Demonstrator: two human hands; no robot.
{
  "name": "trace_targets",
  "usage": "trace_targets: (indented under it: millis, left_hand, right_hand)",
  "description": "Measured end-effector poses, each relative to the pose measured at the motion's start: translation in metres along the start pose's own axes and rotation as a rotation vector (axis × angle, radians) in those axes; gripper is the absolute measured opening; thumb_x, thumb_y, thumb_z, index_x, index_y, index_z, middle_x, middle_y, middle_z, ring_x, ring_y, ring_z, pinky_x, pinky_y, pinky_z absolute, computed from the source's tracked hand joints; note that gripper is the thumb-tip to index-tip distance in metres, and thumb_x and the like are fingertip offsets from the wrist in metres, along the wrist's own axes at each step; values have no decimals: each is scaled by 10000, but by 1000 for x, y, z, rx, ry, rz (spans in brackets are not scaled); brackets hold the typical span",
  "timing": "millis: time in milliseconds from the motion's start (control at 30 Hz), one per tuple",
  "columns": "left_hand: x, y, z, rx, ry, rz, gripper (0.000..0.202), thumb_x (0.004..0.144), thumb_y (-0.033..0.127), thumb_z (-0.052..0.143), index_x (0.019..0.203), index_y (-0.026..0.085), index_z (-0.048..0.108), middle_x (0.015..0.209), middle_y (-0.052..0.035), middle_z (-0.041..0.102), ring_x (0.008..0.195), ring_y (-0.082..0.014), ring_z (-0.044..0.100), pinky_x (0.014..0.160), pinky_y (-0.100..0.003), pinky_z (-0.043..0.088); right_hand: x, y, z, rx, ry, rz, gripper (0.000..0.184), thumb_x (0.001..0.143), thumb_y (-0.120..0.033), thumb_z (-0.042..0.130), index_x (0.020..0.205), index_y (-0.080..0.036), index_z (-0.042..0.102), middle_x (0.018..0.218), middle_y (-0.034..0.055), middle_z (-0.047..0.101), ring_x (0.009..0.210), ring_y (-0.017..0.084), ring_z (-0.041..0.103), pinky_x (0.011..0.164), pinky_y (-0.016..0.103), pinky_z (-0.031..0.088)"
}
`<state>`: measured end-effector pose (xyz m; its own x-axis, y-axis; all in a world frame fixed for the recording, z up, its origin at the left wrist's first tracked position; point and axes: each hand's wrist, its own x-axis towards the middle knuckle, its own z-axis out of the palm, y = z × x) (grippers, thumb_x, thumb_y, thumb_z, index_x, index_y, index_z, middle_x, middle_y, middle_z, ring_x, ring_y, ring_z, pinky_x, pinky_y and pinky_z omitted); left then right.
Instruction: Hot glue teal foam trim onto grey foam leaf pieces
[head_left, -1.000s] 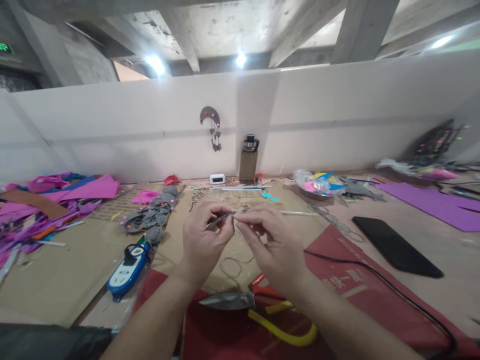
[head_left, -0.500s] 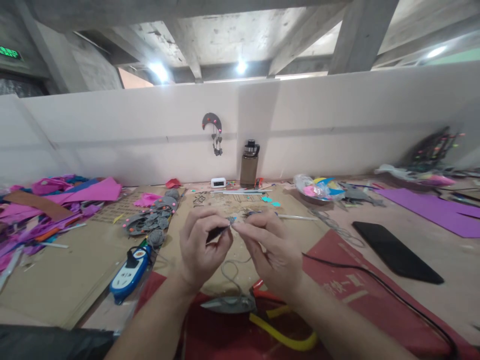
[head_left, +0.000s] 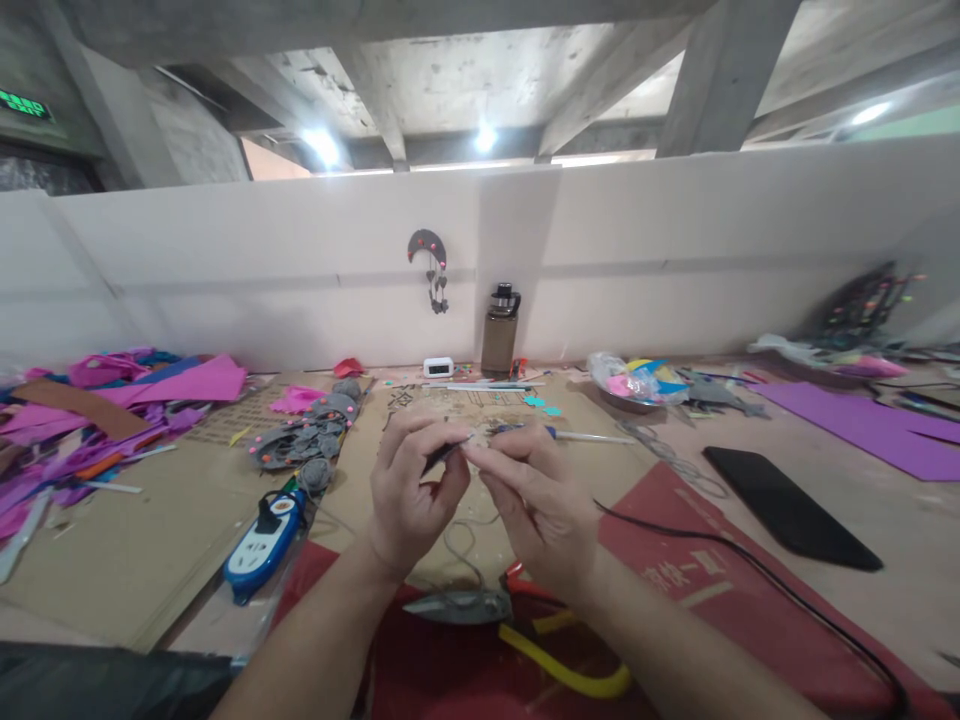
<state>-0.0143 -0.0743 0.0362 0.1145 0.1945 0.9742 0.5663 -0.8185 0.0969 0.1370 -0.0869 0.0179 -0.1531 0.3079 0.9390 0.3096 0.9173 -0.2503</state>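
My left hand point(head_left: 409, 490) and my right hand point(head_left: 536, 495) meet in front of me above a sheet of brown cardboard point(head_left: 480, 420). Both pinch a small thin dark piece point(head_left: 450, 452) between thumb and fingertips; I cannot make out what it is. A loop of grey cord point(head_left: 461, 540) lies on the cardboard beneath my hands. Scissors with yellow and red handles point(head_left: 510, 625) rest on the red sheet point(head_left: 675, 570) just below my wrists.
A blue and white power strip point(head_left: 262, 530) lies at the left, grey felt flowers point(head_left: 311, 435) behind it, pink and purple felt scraps point(head_left: 97, 400) at far left. A bottle point(head_left: 499, 330) and small clock point(head_left: 437, 367) stand by the wall. A black flat object point(head_left: 791, 505) and black cable point(head_left: 750, 580) lie right.
My hands stayed together on the small piece and shifted slightly lower and closer. The camera view tilted a little.
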Motion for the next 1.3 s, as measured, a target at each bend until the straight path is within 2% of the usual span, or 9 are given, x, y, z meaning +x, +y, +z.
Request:
trace_targets:
  millis: [100, 233, 333, 400, 533, 667, 900, 1133, 1300]
  left_hand:
    - [-4, 2, 4, -158, -2, -158, 229, 773, 82, 580, 954, 222, 579, 898, -37, 575, 874, -157, 557, 751, -279, 480]
    - [-9, 7, 12, -604, -13, -551, 124, 840, 227, 530, 943, 210, 598, 912, -37, 540, 700, -113, 534, 582, -222, 465]
    - [-8, 11, 15, -926, -20, -847, 127, 824, 289, 583, 920, 206, 591, 786, -3, 534, 573, -81, 491, 518, -200, 435]
    - [-5, 13, 15, -1061, -37, -964, 139, 805, 300, 617, 901, 205, 585, 689, 19, 521, 536, -77, 477, 513, -193, 424]
    - [1, 14, 14, -1203, -54, -1026, 150, 800, 311, 627, 875, 192, 577, 641, 26, 516, 509, -73, 476, 502, -186, 411]
    - [4, 13, 14, -1232, -87, -1079, 140, 795, 300, 633, 856, 192, 568, 641, 31, 511, 499, -67, 473, 491, -178, 407]
    - [5, 12, 17, -1240, -104, -1159, 201, 736, 344, 670, 789, 183, 563, 614, 37, 462, 488, -62, 419, 450, -167, 393]
    - [3, 9, 18, -1293, -119, -1185, 218, 750, 359, 657, 748, 170, 547, 618, 35, 441, 501, -59, 402, 450, -163, 395]
    - [3, 6, 17, -1325, -166, -1183, 184, 771, 313, 648, 739, 159, 552, 615, 31, 451, 505, -58, 410, 446, -160, 390]
  right_hand:
    - [0, 1, 0, -34, -4, 9, 472, 849, -68, 528, 1250, -313, 574, 931, 38, 590, 889, 157, 558, 807, 359, 486]
    - [1, 4, 0, -76, -13, 10, 462, 862, -82, 514, 1263, -306, 562, 939, 46, 575, 894, 160, 549, 779, 344, 494]
    - [1, 6, 0, -111, -20, 27, 461, 862, -95, 522, 1269, -308, 556, 958, 50, 567, 920, 167, 542, 791, 347, 493]
    - [1, 7, -1, -111, -23, 39, 456, 859, -99, 530, 1263, -309, 559, 967, 49, 568, 937, 169, 543, 810, 353, 491]
    - [2, 8, -1, -69, -13, 59, 432, 861, -97, 530, 1232, -314, 578, 958, 41, 573, 934, 161, 552, 815, 347, 495]
    - [3, 7, -2, -29, -9, 122, 371, 864, -128, 547, 1179, -312, 610, 949, 39, 599, 935, 167, 569, 830, 359, 495]
    - [7, 4, 1, 193, 61, 265, 187, 853, -172, 590, 996, -260, 672, 894, 34, 632, 860, 150, 609, 758, 318, 521]
    - [11, 3, 0, 207, 82, 367, 100, 850, -194, 606, 925, -219, 668, 848, 30, 656, 834, 150, 612, 764, 316, 500]
    - [11, 5, -2, 123, 85, 388, 68, 853, -220, 609, 903, -220, 655, 859, 25, 645, 828, 147, 600, 763, 311, 488]
